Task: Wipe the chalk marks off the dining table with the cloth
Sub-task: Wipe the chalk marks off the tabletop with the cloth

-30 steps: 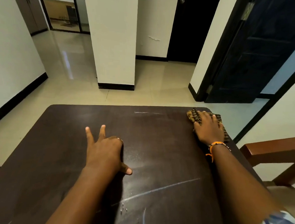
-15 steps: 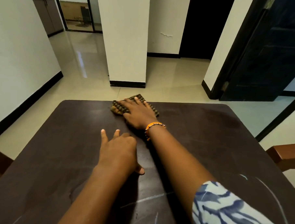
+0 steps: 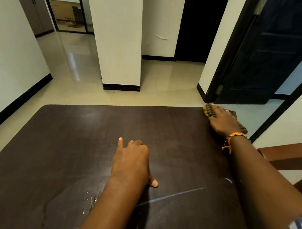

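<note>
The dark brown dining table [image 3: 76, 137] fills the lower view. My right hand [image 3: 222, 121] lies flat with straight fingers on a brown checked cloth [image 3: 209, 111], pressing it onto the table's far right corner. My left hand [image 3: 131, 161] rests on the middle of the table, two fingers stretched forward and the thumb out to the side. A pale chalk line [image 3: 174, 196] runs slantwise on the near part of the tabletop, and a short chalk curve [image 3: 229, 180] shows by my right forearm. The far part of the top looks smeared.
A few water droplets [image 3: 89, 200] glint on the table by my left forearm. A wooden chair [image 3: 283, 155] stands at the table's right side. Beyond the table are tiled floor, a white pillar [image 3: 122, 43] and a dark open door [image 3: 270, 59].
My right hand swept the cloth from the far right corner to the far middle of the table, then back to the far right corner. My left hand stayed in the middle.
</note>
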A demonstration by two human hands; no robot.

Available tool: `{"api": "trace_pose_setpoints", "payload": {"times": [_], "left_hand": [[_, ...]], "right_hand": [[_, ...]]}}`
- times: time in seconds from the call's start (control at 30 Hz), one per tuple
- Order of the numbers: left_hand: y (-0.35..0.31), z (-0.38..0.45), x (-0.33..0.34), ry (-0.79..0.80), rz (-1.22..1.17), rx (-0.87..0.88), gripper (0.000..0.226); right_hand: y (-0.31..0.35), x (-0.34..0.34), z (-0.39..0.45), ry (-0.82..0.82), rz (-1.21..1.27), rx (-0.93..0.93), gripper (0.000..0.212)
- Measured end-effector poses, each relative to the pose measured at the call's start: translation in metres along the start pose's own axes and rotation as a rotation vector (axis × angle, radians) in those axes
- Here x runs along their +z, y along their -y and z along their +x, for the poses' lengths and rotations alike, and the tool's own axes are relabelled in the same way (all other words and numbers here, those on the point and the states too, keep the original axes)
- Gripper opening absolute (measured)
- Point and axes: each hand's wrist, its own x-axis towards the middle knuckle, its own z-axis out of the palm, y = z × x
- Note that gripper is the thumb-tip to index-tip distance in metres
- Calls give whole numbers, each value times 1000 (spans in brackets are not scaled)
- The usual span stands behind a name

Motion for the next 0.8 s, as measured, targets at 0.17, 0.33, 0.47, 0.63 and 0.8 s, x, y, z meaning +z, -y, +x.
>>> {"api": "trace_pose_setpoints", "payload": {"times": [0.17, 0.33, 0.47, 0.63, 0.8], "left_hand": [[-6, 0, -5, 20, 51, -11, 84], [-7, -3, -8, 49, 34, -21, 82], [-2, -5, -5, 55, -9, -26, 90], [3, -7, 3, 15, -62, -10, 96], [6, -10, 6, -38, -108, 13, 94]], "right_hand": [[94, 26, -35, 108, -48, -343, 57], [165, 50, -86, 234, 42, -650, 60], [113, 31, -64, 165, 35, -528, 59], [15, 5, -43, 22, -30, -45, 55], [23, 5, -60, 36, -2, 109, 55]]}}
